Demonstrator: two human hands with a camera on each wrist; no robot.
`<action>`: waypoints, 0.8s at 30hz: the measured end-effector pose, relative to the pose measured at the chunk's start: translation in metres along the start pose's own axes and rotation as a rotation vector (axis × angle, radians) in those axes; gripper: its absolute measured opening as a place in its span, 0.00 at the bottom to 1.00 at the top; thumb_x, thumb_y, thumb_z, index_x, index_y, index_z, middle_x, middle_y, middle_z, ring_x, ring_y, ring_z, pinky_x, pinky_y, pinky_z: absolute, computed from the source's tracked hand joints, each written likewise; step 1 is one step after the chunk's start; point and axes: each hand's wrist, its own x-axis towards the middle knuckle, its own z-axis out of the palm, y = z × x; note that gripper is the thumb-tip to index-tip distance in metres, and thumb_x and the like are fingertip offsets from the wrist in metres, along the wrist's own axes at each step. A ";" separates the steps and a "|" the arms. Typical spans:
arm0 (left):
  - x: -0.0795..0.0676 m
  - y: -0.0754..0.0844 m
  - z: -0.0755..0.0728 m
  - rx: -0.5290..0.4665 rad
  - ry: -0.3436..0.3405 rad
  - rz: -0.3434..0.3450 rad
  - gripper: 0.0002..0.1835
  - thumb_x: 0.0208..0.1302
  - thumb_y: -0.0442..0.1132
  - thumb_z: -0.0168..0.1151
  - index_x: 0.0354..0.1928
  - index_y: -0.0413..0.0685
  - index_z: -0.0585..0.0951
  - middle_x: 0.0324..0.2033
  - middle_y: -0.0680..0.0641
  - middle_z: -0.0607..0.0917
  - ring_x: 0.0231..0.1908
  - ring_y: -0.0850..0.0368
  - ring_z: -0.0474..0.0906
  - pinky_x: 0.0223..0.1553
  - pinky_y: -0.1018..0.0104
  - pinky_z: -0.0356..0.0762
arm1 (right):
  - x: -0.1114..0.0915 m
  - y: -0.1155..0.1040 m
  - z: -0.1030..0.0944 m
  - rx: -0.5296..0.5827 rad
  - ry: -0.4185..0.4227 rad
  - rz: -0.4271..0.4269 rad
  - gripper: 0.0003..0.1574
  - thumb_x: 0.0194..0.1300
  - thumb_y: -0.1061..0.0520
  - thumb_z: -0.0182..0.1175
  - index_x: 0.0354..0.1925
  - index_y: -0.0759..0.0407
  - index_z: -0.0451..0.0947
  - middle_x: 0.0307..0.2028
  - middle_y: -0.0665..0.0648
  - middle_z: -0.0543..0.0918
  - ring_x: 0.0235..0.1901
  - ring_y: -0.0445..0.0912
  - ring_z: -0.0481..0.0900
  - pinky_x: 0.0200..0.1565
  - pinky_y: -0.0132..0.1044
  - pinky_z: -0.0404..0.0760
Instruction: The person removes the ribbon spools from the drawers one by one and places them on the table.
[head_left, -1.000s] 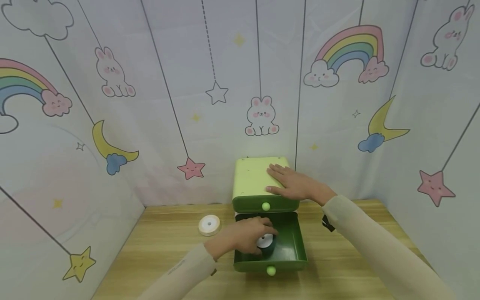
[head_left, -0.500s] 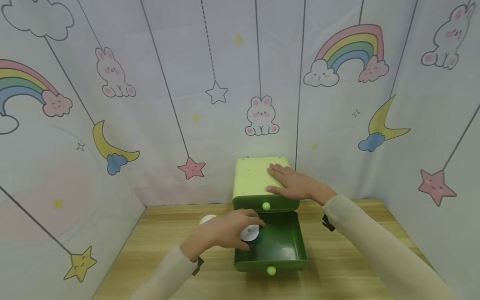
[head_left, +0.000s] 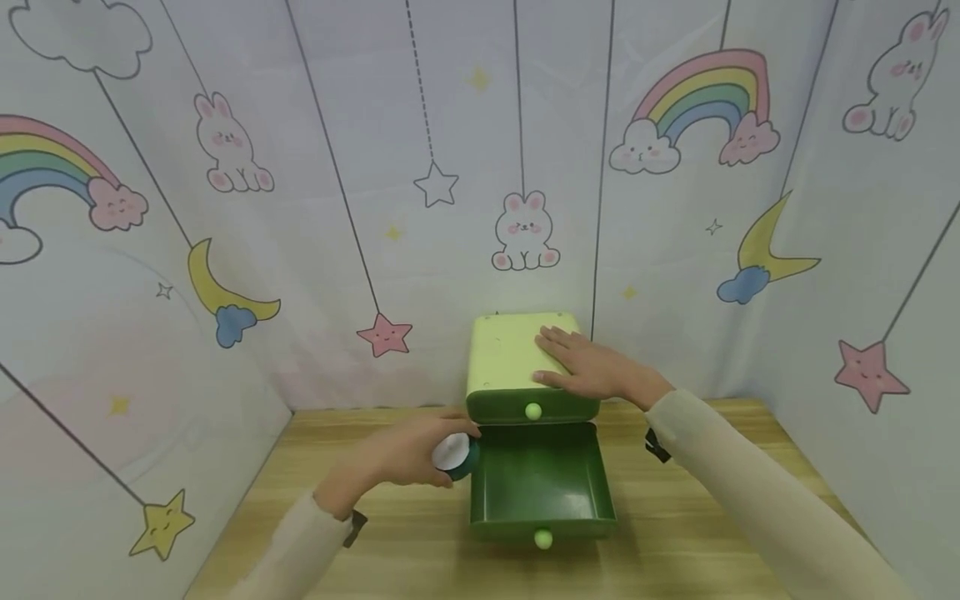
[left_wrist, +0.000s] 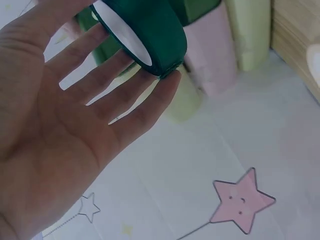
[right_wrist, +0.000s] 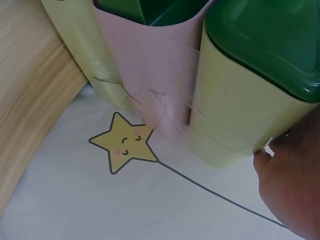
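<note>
In the head view my left hand (head_left: 408,450) holds a roll of dark green ribbon (head_left: 452,452) with a white side face, just left of the open drawer (head_left: 540,483). The left wrist view shows fingertips touching the edge of the ribbon roll (left_wrist: 162,35); the thumb's grip lies partly out of frame. My right hand (head_left: 588,367) rests flat, fingers straight, on the light yellow top of the small drawer unit (head_left: 498,358). Bare green plastic shows inside the pulled-out drawer. The upper drawer (head_left: 498,407), with its round pale knob, is closed.
The drawer unit stands on a wood-grain table (head_left: 675,500) against a printed cloth backdrop (head_left: 450,275). Cloth walls rise at both sides. A pink section (right_wrist: 155,75) lies between yellow ones. A white round edge (left_wrist: 315,62) shows in the left wrist view.
My left hand has lifted the green ribbon roll out of the open drawer and moved it left, now covering the pale spool on the table. The right hand has stayed still.
</note>
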 end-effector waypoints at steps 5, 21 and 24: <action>-0.006 -0.018 0.006 0.003 0.001 -0.032 0.35 0.50 0.36 0.84 0.62 0.48 0.82 0.59 0.48 0.82 0.55 0.51 0.79 0.57 0.52 0.84 | 0.001 0.003 0.001 -0.007 0.008 -0.010 0.55 0.79 0.26 0.43 0.85 0.58 0.45 0.85 0.62 0.45 0.85 0.59 0.42 0.84 0.57 0.47; -0.018 -0.069 0.022 0.019 0.008 -0.235 0.35 0.48 0.33 0.84 0.62 0.44 0.82 0.59 0.43 0.84 0.53 0.49 0.81 0.55 0.47 0.84 | 0.003 0.007 0.003 -0.012 0.002 -0.004 0.56 0.77 0.22 0.40 0.85 0.54 0.44 0.86 0.58 0.44 0.86 0.55 0.42 0.84 0.54 0.46; -0.018 -0.074 0.024 0.044 0.006 -0.286 0.35 0.48 0.32 0.85 0.61 0.43 0.82 0.58 0.43 0.84 0.52 0.49 0.82 0.55 0.47 0.85 | 0.004 0.007 0.003 -0.013 0.003 -0.004 0.56 0.78 0.23 0.40 0.85 0.54 0.44 0.86 0.58 0.44 0.86 0.55 0.42 0.85 0.54 0.46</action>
